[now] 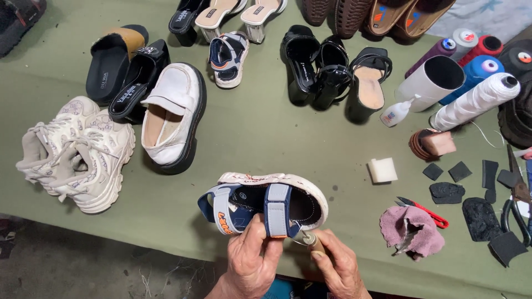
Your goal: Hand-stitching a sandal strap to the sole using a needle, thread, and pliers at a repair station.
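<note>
A small child's sandal (pixel 260 202) with a white sole, navy lining and grey-blue straps lies on its side near the front edge of a green-covered table (pixel 260 133). My left hand (pixel 252 260) grips the sandal by its strap and sole edge. My right hand (pixel 338 266) holds a thin awl-like tool with a wooden handle (pixel 311 241), its metal tip touching the sandal's sole near the strap.
Two white sneakers (pixel 77 149) and a white loafer (pixel 172 113) lie left. Black sandals and heels (pixel 327 69) sit behind, with the matching child's sandal (pixel 228 58). Right: thread spools (pixel 476 99), glue bottle (pixel 396 112), white block (pixel 382 170), pink rag (pixel 413 230), rubber scraps, scissors (pixel 518 199).
</note>
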